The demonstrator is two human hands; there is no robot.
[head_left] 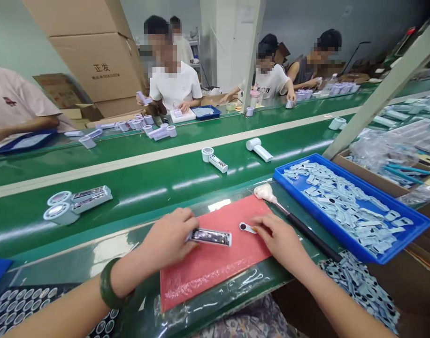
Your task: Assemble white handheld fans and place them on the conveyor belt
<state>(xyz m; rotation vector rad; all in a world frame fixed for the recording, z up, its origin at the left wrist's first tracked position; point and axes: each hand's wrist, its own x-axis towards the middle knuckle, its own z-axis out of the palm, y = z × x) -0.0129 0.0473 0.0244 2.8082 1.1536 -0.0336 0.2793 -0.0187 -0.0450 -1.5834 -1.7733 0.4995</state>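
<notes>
My left hand (174, 234) is closed around the head end of a handheld fan body (212, 237); its open handle shows the circuitry inside and points right. Between the thumb and fingers of my right hand (276, 237) is a small pale blue plastic cover (248, 228) with a dark round spot at one end. Both hands are over a red mat (215, 267), and the two parts are apart. Right of the mat lies a hammer (299, 227) with a whitish wrapped head and a black handle.
A blue tray (387, 256) heaped with pale blue covers stands at right, more covers (363, 286) below it. Fan bodies (76, 204) lie on the green conveyor belt (158, 173). Round rings (25, 300) fill a black sheet at lower left. Several people sit across the belt.
</notes>
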